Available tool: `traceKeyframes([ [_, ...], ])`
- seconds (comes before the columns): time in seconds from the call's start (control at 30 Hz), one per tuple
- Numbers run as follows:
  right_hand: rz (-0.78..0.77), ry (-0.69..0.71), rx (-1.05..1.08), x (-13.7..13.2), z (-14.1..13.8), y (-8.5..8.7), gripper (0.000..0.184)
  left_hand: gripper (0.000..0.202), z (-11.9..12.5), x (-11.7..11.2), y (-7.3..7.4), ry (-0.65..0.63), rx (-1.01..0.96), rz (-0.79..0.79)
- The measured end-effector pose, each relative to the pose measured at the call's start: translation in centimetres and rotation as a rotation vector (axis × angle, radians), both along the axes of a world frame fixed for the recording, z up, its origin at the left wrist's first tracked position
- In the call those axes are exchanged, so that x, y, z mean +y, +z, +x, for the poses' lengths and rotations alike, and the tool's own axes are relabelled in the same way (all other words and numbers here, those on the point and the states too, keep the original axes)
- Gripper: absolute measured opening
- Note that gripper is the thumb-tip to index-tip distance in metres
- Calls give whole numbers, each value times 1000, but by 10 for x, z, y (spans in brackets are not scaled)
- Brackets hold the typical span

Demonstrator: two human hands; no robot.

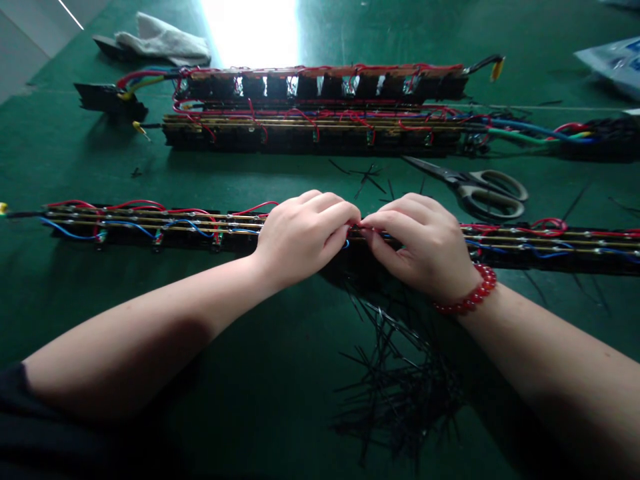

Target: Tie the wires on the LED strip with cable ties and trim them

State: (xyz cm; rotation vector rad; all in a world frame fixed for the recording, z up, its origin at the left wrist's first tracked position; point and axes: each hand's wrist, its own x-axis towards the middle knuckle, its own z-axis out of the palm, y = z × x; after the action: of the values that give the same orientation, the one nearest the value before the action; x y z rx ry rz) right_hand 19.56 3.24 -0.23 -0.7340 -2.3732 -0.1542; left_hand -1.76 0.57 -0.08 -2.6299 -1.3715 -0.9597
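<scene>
A long black strip assembly [135, 230] lies across the green table, with brass-coloured rods and red and blue wires along its top. My left hand [310, 233] rests over its middle, thumb and fingers closed in a pinch; whatever they hold is hidden. Fingertip to fingertip with it, my right hand [420, 240] pinches a short bit of red wire [367, 230] above the rods. A red bead bracelet [473, 293] circles my right wrist. Below the hands a blue wire end [346, 244] shows beside the left thumb.
Scissors [480, 187] lie beyond my right hand. Nearer me is a pile of thin black cable ties [400, 380]; a few more [369, 175] lie behind the strip. Two similar wired assemblies [315, 133] stand farther back. A grey cloth [160, 40] and a plastic bag [615, 63] are at the far corners.
</scene>
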Motion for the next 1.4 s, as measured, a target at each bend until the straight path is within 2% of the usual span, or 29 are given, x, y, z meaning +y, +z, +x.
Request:
traceKeyframes([
  [0.3,-26,11,34,0,2,-1,10,21,0,0,-1,22,-88,-49],
  [0.53,-43,-2,52,0,1,-2,11,19,0,0,-2,18,-125,-22],
  [0.67,-6,5,56,1,1,-2,10,19,0,-1,-2,22,-116,7],
  [1.0,-22,-4,29,0,1,0,10,23,0,-1,-3,5,-78,42],
  [1.23,17,7,33,0,1,-1,8,22,0,-2,-3,-54,-65,113],
  [1.4,-33,-22,32,0,0,-1,9,22,1,-3,-3,-83,-64,91],
])
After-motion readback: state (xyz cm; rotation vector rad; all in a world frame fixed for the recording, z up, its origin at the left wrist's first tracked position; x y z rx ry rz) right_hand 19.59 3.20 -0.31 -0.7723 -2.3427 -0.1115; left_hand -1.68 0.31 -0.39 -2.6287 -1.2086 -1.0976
